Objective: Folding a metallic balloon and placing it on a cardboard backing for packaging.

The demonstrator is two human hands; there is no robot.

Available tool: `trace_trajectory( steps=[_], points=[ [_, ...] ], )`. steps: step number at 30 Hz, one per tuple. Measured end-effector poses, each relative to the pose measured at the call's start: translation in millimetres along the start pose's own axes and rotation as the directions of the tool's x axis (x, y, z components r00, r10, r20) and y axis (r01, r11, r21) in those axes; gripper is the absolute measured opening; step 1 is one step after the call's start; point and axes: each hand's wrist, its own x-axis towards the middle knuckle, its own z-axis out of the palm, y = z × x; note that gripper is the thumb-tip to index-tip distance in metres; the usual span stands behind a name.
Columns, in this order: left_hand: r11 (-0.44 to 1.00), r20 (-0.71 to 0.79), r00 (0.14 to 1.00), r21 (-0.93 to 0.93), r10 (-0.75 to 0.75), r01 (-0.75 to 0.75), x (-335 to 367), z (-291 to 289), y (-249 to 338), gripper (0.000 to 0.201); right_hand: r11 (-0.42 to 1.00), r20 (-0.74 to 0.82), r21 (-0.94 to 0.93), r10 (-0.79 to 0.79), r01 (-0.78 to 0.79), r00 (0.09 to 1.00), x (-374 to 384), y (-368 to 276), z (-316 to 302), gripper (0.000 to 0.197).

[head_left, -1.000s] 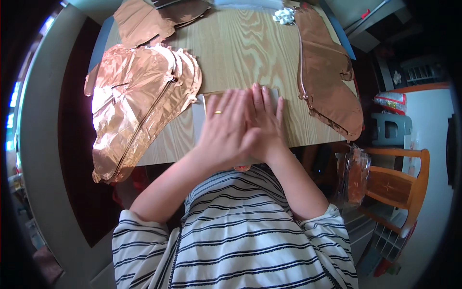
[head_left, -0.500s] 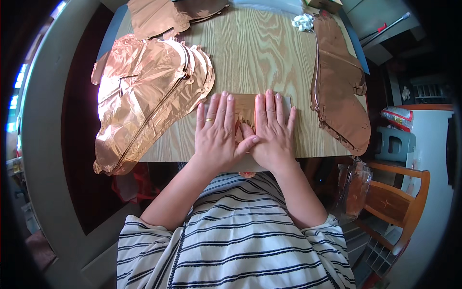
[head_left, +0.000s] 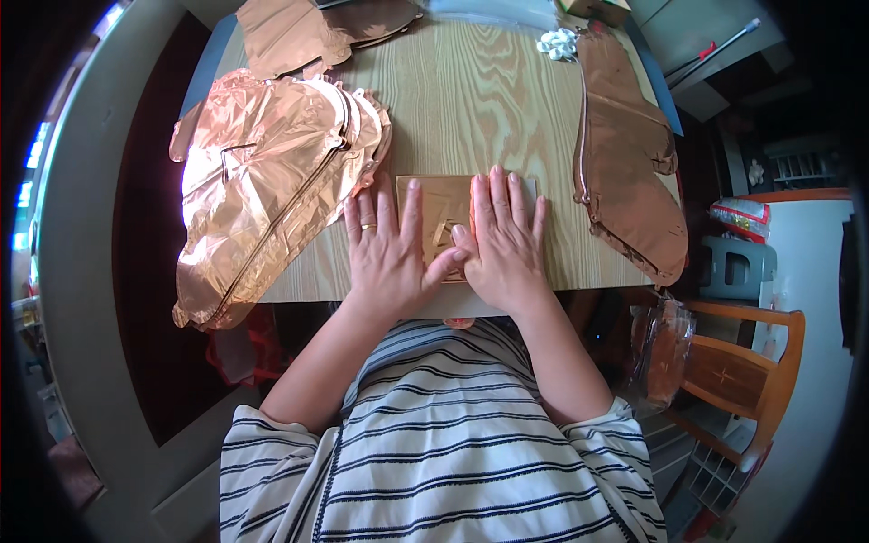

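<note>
A folded piece of rose-gold foil (head_left: 444, 201) lies on the table near its front edge, with a pale grey sheet or card (head_left: 434, 304) showing below it. My left hand (head_left: 387, 258) rests flat with fingers spread, its index finger and thumb along the foil's left side. Across the foil's right side my right hand (head_left: 507, 249) presses palm down, fingers stretched out and nearly together. The two thumbs meet over the lower foil. Part of the foil is hidden under my hands.
Flat, crinkled rose-gold foil balloons (head_left: 272, 172) are stacked at the left, and more foil (head_left: 294, 36) lies far left. Another flat foil balloon (head_left: 629, 154) lies right, beside small white pieces (head_left: 556, 43). Clear plastic (head_left: 493, 9) sits at the back; a wooden chair (head_left: 742, 380) stands right.
My left hand has slid left and its fingers have spread, uncovering more of the foil's middle. The right hand stays flat on the foil's right side.
</note>
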Motion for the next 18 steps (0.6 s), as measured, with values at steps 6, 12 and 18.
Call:
trace_trajectory(
  steps=[6, 12, 18],
  points=[
    [0.976, 0.002, 1.000, -0.217, 0.030, -0.029, -13, -31, -8, 0.081, 0.844, 0.190, 0.532, -0.043, -0.067, 0.981, 18, 26, -52, 0.071],
    [0.968, -0.050, 0.995, -0.231, 0.084, -0.093, -16, -63, 10, 0.067, 0.220, 0.193, 0.953, 0.080, -0.206, 0.978, 24, 44, -63, 0.063],
    [0.927, -0.123, 0.968, -0.285, 0.218, -0.245, 14, -27, 37, 0.070, 0.720, -0.022, 0.693, -0.016, 0.027, 1.000, 18, 34, -46, 0.050]
  ],
)
